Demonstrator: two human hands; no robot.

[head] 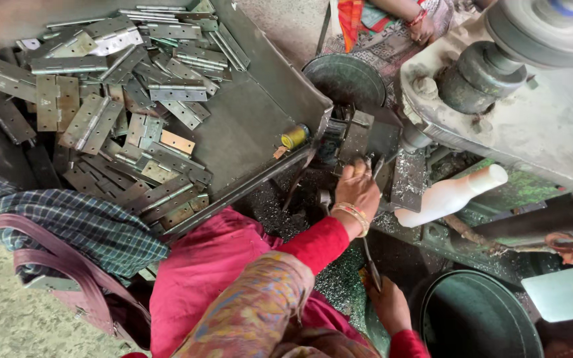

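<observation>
I look down at my two hands working at a drill press. My left hand [358, 187] is curled against the metal clamp [356, 136] under the spindle, fingers closed on something small that I cannot make out. My right hand [387, 305] hangs low, closed around a thin metal tool [371, 264]. To the left a tray [247, 126] holds a large heap of steel hinges [111, 113]. Judging by that full pile, I think most of the hinges remain unworked; a dark pan [475, 318] sits by my right hand, its contents unclear.
</observation>
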